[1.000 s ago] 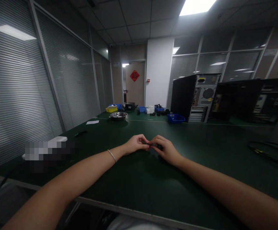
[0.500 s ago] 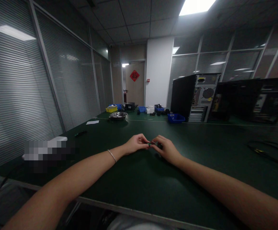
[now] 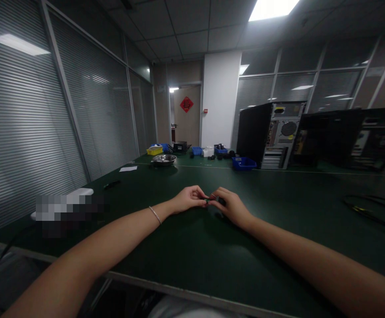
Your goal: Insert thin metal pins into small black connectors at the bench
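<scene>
Above the green tabletop (image 3: pixel 179 247), my two hands meet at the fingertips. My left hand (image 3: pixel 189 198), with a thin bracelet at its wrist, pinches a small green piece (image 3: pixel 207 200), too small to make out fully. Close against it is my right hand (image 3: pixel 232 206), its thumb and fingers closed around a small dark object (image 3: pixel 222 201) with a thin light-coloured tip reaching toward the green piece. The fingers cover most of this object, so its kind does not show.
A metal bowl (image 3: pixel 164 160), a white paper (image 3: pixel 128 169) and a dark slim item (image 3: pixel 112 185) lie at left. Farther back are a blue bin (image 3: pixel 244 164), a yellow tray (image 3: pixel 154 150) and a computer tower (image 3: pixel 261 134). A black cable (image 3: pixel 374 210) lies at right.
Both hands stay in nearly the same place, fingertips together. The thin light tip at my right fingers shows slightly differently; otherwise little differs.
</scene>
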{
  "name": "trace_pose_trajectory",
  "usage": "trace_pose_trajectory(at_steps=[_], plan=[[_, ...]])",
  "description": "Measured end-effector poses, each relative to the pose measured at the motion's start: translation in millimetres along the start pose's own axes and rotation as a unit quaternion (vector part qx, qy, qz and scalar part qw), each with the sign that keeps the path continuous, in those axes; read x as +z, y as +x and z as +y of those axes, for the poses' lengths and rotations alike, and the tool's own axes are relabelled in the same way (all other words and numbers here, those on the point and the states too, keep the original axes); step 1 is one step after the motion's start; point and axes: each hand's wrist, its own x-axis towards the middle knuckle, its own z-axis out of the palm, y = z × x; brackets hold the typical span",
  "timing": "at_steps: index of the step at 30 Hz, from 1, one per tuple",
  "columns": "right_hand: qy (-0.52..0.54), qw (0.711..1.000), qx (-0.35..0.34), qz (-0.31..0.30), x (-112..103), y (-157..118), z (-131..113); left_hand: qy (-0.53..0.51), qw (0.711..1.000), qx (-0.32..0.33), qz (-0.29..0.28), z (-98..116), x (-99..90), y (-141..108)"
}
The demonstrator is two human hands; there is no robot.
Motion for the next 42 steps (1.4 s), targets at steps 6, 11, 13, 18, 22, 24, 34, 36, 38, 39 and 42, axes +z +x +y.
trace_pose_trajectory(at_steps=[6, 11, 13, 18, 22, 24, 34, 36, 38, 39, 42], plan=[[0.010, 1.000, 0.002, -0.006, -3, 0, -3, -0.017, 1.000, -0.023, -0.012, 2, -0.9, -1], [0.017, 1.000, -0.012, -0.017, -3, 1, -4, -0.035, 0.998, -0.041, -0.022, 3, 0.3, -1], [0.016, 1.000, -0.013, -0.015, -3, 1, -3, -0.035, 0.998, -0.042, -0.018, 3, 1.3, -1], [0.015, 1.000, -0.014, -0.008, -4, 1, -5, -0.027, 0.999, -0.022, -0.010, 1, 2.0, 1], [0.014, 1.000, -0.017, -0.019, -7, 1, -10, -0.018, 1.000, -0.014, -0.010, 1, 0.3, 1], [0.012, 0.999, -0.020, -0.024, -8, 1, -11, -0.018, 1.000, -0.011, -0.012, 1, -0.4, 0], [-0.018, 0.999, 0.005, -0.042, -6, 0, -12, 0.004, 1.000, -0.019, -0.002, 0, -0.7, 1], [-0.021, 0.998, 0.019, -0.051, -6, 1, -12, 0.013, 1.000, -0.021, 0.001, -1, -0.7, 1], [-0.026, 0.997, 0.034, -0.061, -6, 1, -12, 0.015, 1.000, -0.020, 0.004, -2, -0.7, 1], [-0.029, 0.997, 0.038, -0.065, -6, 1, -12, 0.015, 1.000, -0.018, 0.005, -3, -0.6, 1], [-0.034, 0.996, 0.040, -0.069, -6, 2, -12, 0.024, 1.000, -0.014, 0.003, -3, -0.5, 2]])
